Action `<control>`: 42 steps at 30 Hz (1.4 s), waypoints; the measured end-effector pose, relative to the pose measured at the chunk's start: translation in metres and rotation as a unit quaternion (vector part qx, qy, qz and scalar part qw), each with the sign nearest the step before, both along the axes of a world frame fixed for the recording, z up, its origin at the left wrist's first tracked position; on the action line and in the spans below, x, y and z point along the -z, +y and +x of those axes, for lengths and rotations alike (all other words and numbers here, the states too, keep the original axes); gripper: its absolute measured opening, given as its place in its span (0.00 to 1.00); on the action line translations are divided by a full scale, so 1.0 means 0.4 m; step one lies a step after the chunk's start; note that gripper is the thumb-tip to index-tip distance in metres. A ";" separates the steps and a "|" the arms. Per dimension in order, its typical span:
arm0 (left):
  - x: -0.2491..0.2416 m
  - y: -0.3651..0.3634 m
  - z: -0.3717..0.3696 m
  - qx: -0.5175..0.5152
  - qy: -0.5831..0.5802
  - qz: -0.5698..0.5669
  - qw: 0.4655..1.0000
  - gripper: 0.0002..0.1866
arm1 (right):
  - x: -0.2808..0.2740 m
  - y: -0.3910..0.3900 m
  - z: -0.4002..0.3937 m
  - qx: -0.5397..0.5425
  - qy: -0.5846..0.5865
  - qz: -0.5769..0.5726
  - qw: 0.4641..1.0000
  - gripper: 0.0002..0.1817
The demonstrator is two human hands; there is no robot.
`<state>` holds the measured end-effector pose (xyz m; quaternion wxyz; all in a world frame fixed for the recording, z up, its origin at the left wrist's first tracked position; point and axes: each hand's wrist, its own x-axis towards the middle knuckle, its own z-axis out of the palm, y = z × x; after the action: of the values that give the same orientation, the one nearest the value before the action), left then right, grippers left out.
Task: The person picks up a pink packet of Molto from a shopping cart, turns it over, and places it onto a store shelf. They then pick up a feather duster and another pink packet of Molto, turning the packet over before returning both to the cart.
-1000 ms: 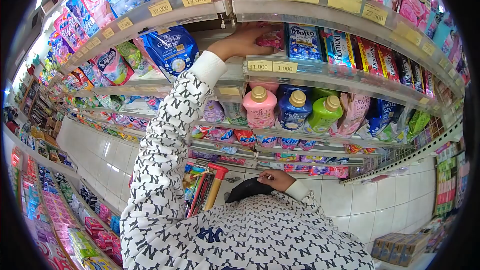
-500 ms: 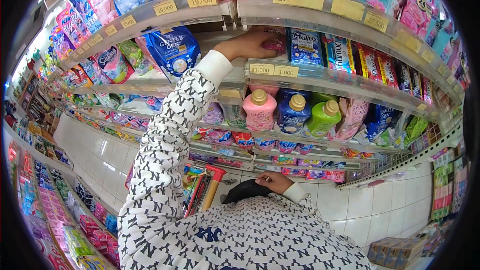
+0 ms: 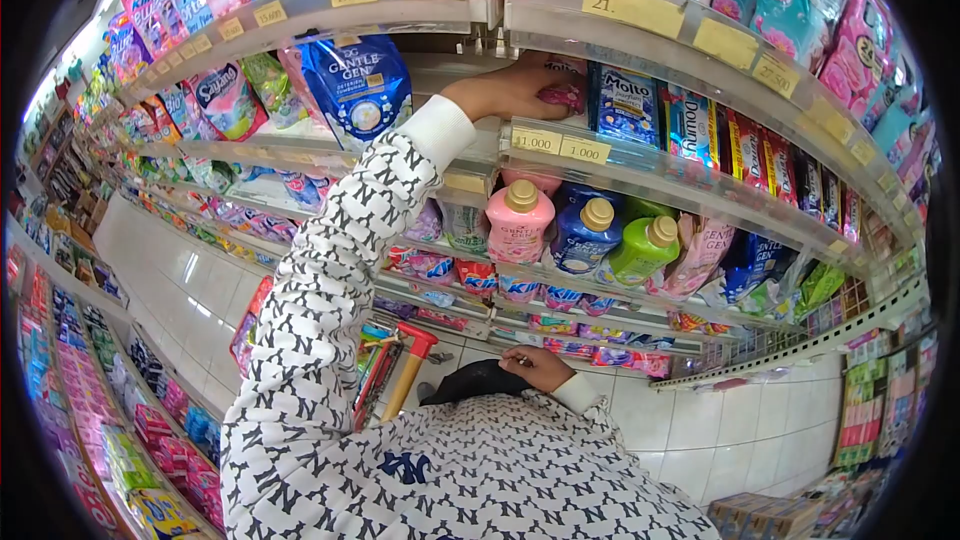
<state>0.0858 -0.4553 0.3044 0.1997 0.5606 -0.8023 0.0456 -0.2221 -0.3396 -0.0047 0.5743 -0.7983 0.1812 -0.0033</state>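
Note:
My left hand (image 3: pixel 510 90) reaches onto the middle shelf, its fingers closed round a pink Molto sachet pack (image 3: pixel 562 98); part of the pack is hidden by the hand and the shelf above. Just right of it stand blue Molto sachets (image 3: pixel 628 105), then Downy sachets (image 3: pixel 692 128). My right hand (image 3: pixel 540 368) is low in front of my body with its fingers curled. Whatever it holds, if anything, I cannot make out. Beside it is a black, smooth-looking shape (image 3: pixel 475 382).
Gentle Gen bottles, among them a pink one (image 3: pixel 520 222), stand on the shelf below. A blue Gentle Gen pouch (image 3: pixel 358 90) is left of my left hand. A trolley with a red and yellow handle (image 3: pixel 410 365) stands by my body. Cartons (image 3: pixel 765 518) lie at lower right.
The view has shifted slightly, so the shelves appear a little further right and lower. My left hand keeps its hold on the pink sachet pack. My right hand stays low.

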 end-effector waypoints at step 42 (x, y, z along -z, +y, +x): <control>0.838 1.195 -0.678 -0.510 0.771 -0.033 0.380 0.27 | 0.561 -0.270 -0.319 0.058 0.440 -0.005 0.896 0.17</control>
<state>-0.1855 0.0228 -0.0310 0.6893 0.6513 0.1365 -0.2865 -0.3496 -0.4477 -0.2292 0.4304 -0.7091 0.4616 0.3144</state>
